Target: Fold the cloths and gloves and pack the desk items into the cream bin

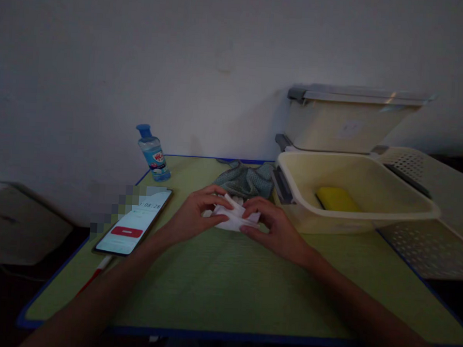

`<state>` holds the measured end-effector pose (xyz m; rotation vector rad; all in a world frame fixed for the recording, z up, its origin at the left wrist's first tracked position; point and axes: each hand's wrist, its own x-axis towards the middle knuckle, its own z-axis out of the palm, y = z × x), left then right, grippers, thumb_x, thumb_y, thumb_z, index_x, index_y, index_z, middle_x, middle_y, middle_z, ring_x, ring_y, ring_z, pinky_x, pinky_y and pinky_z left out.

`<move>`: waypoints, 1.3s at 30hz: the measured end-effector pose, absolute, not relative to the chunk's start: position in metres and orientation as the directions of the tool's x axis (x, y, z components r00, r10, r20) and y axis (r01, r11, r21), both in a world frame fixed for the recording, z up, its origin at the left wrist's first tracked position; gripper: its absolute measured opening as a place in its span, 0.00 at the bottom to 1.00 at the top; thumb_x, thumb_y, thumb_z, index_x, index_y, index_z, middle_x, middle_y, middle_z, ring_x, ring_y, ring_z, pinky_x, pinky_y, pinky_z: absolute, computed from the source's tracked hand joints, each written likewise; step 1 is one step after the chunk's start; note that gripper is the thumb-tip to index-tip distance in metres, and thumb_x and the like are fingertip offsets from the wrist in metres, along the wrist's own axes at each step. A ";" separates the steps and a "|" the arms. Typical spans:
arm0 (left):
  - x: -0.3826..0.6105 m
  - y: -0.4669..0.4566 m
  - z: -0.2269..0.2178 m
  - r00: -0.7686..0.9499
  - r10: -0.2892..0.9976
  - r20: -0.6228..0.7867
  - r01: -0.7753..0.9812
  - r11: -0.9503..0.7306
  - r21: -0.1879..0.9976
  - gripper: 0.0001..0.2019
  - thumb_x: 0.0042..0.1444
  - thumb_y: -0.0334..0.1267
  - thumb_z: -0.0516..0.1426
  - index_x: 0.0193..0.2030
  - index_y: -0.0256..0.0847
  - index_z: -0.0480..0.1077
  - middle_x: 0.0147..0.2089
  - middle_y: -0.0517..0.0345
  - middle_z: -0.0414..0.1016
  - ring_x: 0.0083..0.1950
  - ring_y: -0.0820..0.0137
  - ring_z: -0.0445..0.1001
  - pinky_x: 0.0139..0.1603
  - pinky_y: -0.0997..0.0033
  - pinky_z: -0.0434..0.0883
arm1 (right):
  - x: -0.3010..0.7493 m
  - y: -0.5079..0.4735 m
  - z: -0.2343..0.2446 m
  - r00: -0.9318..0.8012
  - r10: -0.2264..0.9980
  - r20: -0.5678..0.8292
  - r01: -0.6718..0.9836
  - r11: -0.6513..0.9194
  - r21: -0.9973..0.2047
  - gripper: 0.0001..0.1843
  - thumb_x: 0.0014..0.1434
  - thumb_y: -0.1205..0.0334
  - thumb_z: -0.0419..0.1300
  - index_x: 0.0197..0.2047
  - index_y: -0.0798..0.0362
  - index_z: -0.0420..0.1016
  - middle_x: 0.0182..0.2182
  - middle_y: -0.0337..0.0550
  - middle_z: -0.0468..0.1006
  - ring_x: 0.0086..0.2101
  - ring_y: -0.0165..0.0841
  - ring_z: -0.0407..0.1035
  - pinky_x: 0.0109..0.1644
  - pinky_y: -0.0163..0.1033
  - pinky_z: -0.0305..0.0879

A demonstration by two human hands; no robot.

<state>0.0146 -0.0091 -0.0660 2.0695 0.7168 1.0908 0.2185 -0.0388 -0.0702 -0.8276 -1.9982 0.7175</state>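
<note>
Both hands on a white cloth at frame centre

Left hand (196, 211) and right hand (274, 227) pinch the crumpled white cloth (235, 218) from either side — low over the green worktop (225, 292), just left of the cream bin (354, 198).

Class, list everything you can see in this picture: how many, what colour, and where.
white cloth: one, white, table centre, between both hands
phone: one, screen lit, table's left edge
bottle: one, clear, blue cap, back left
grey-green cloth: one, bunched, behind the hands
bin: one, cream, lid open, right
yellow block: one, inside bin
table: one, green, blue rim
left hand: holds white cloth
right hand: holds white cloth
</note>
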 end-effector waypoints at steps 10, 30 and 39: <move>0.014 -0.010 -0.063 0.485 0.751 0.448 0.293 -0.622 0.726 0.09 0.44 0.32 0.61 0.35 0.36 0.74 0.39 0.55 0.66 0.30 0.77 0.67 0.31 0.76 0.68 | 0.220 -0.041 -0.071 -0.450 0.696 0.559 0.465 0.717 -0.519 0.07 0.51 0.73 0.57 0.29 0.53 0.63 0.38 0.46 0.68 0.38 0.32 0.67 0.40 0.37 0.64; 0.016 -0.013 -0.061 0.403 0.644 0.650 0.232 -0.759 0.608 0.04 0.49 0.36 0.60 0.29 0.37 0.75 0.31 0.56 0.69 0.32 0.73 0.70 0.32 0.74 0.66 | 0.221 -0.043 -0.068 -0.417 0.526 0.741 0.414 0.836 -0.361 0.07 0.53 0.73 0.56 0.31 0.52 0.64 0.41 0.47 0.70 0.42 0.32 0.68 0.44 0.39 0.66; 0.015 -0.016 -0.058 0.326 0.624 0.710 0.179 -0.778 0.602 0.03 0.48 0.33 0.61 0.31 0.38 0.76 0.32 0.53 0.74 0.32 0.72 0.72 0.32 0.74 0.68 | 0.223 -0.049 -0.066 -0.417 0.402 0.815 0.432 0.877 -0.211 0.09 0.54 0.73 0.56 0.37 0.51 0.68 0.42 0.48 0.72 0.40 0.33 0.70 0.39 0.38 0.69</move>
